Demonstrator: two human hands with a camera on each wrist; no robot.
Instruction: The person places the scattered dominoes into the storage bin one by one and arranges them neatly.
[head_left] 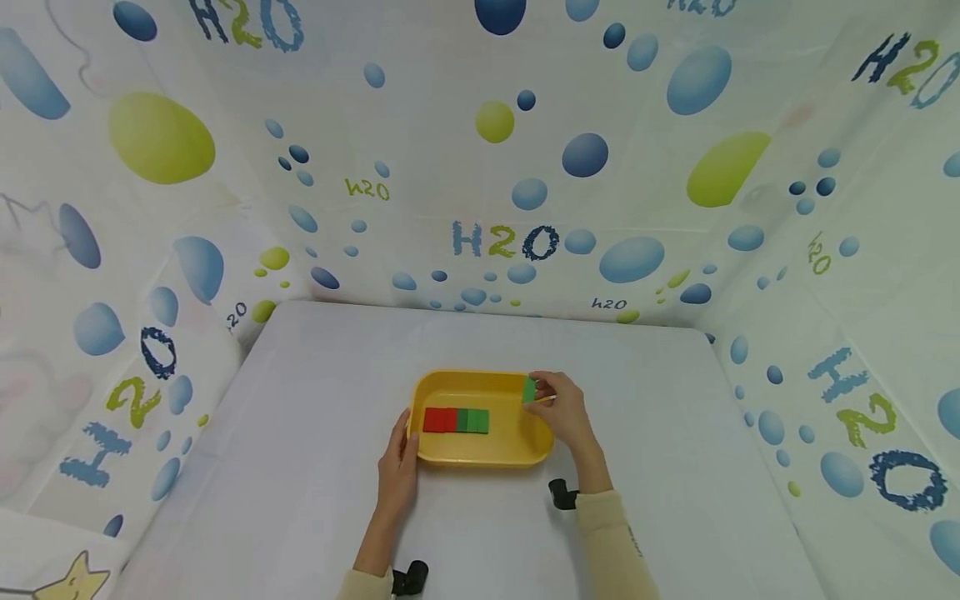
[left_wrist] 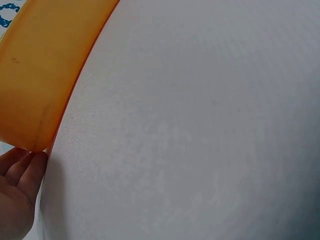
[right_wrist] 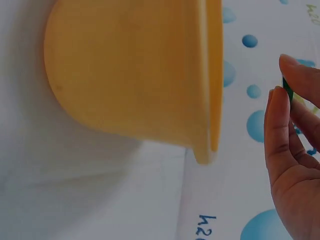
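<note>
A yellow tray (head_left: 480, 459) lies on the white table, with a row of flat square tiles inside it. Red tiles (head_left: 440, 420) form the left part of the row and green tiles (head_left: 472, 421) the right part, edge to edge. My left hand (head_left: 397, 467) holds the tray at its left end, thumb at the rim and fingers along the outer wall. Over the tray's right end, my right hand (head_left: 561, 408) pinches a green tile (head_left: 529, 389) between thumb and fingertips. In the right wrist view, that tile shows as a thin dark green edge.
White cloth covers the table (head_left: 315, 392), and a white curtain (head_left: 435, 150) printed with blue and green spots surrounds it on three sides. Black wrist-worn devices (head_left: 563, 494) stick out beside both sleeves.
</note>
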